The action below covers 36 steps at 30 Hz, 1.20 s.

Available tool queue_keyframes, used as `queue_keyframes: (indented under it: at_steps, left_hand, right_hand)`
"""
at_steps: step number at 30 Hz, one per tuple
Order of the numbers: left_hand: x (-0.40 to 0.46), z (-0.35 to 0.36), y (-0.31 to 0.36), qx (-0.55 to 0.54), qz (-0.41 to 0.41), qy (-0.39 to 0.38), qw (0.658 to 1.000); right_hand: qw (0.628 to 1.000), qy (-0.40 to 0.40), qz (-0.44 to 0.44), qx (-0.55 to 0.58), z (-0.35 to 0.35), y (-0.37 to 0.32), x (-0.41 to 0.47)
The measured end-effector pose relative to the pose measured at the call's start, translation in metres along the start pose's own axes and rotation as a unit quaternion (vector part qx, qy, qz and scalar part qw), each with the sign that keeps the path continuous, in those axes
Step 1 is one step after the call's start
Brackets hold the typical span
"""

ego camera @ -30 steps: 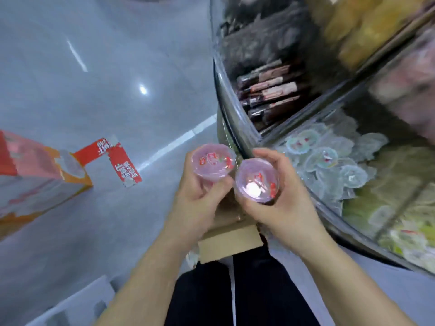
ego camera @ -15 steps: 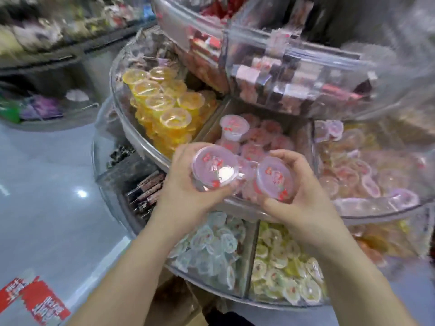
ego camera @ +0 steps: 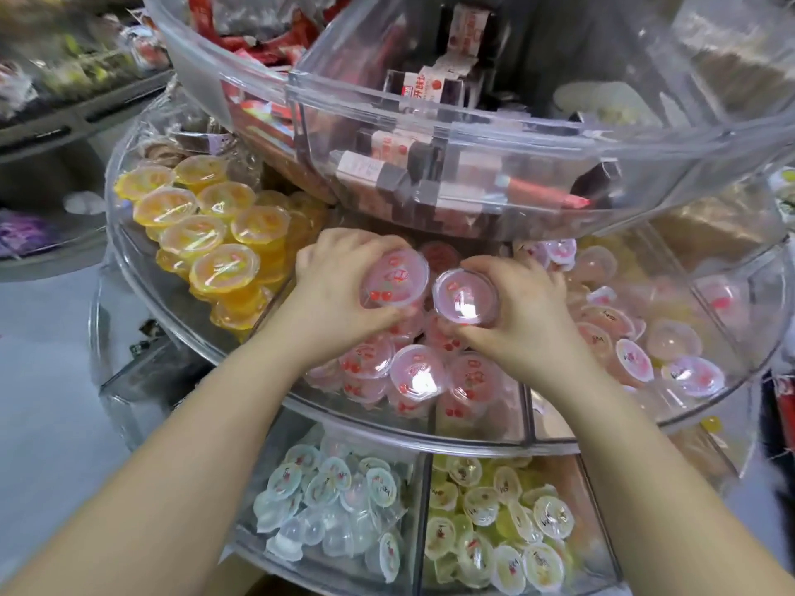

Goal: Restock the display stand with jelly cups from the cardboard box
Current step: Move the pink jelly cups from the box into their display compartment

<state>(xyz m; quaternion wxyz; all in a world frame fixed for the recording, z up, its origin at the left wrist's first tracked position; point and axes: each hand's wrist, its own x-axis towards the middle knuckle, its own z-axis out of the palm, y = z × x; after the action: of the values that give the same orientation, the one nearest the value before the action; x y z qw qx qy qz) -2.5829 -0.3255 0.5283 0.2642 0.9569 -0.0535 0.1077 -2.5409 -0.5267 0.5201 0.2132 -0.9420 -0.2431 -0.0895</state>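
My left hand (ego camera: 333,290) grips a pink jelly cup (ego camera: 395,277) with cherry print on its lid. My right hand (ego camera: 522,314) grips a second pink jelly cup (ego camera: 464,296). Both cups are held side by side, lids up, over the pink-cup compartment of the clear tiered display stand (ego camera: 387,430), just above the pile of pink cups (ego camera: 415,374) lying there. Whether the held cups touch the pile I cannot tell. The cardboard box is out of view.
Orange jelly cups (ego camera: 206,234) fill the compartment to the left, pale pink and clear ones (ego camera: 632,346) the one to the right. The upper tier (ego camera: 430,122) of wrapped snacks overhangs my hands. Below sit clear cups (ego camera: 331,505) and yellow-green cups (ego camera: 494,522). Grey floor lies left.
My hands carried both pink cups up from near the floor and forward into the middle tier's pink compartment. My view swung from the floor up onto the stand.
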Motion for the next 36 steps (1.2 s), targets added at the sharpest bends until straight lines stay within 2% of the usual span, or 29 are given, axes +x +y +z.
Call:
queue_keyframes:
  at_steps: [3, 5, 8, 17, 22, 29, 32, 36]
  left_hand:
    - [0.006, 0.008, -0.005, 0.08, 0.011, -0.01, 0.997]
    - [0.007, 0.01, -0.006, 0.094, 0.017, -0.009, 0.995]
    - [0.006, 0.007, -0.007, 0.058, 0.026, -0.007, 0.998]
    - [0.01, 0.003, -0.01, 0.014, 0.02, -0.018, 1.0]
    - [0.008, 0.007, -0.01, 0.027, 0.027, 0.005, 0.999]
    - [0.002, 0.004, -0.013, 0.016, 0.056, 0.015, 0.998]
    - [-0.005, -0.006, -0.014, -0.007, 0.067, 0.053, 0.996]
    - [-0.037, -0.02, -0.016, -0.132, 0.037, 0.167, 0.976]
  right_hand:
    - [1.0, 0.001, -0.002, -0.02, 0.005, 0.003, 0.001]
    - [1.0, -0.026, -0.003, -0.009, 0.003, 0.006, 0.001]
    - [0.999, -0.045, -0.012, 0.002, -0.002, 0.008, -0.001]
    - [0.996, 0.034, 0.019, -0.08, 0.003, 0.005, -0.007]
    - [0.996, 0.071, 0.035, -0.029, 0.011, 0.007, -0.01]
    - [0.998, 0.041, 0.043, 0.036, 0.008, 0.004, -0.014]
    - [0.997, 0.05, 0.027, 0.049, -0.001, -0.006, -0.019]
    - [0.987, 0.096, -0.033, 0.122, -0.012, -0.04, -0.027]
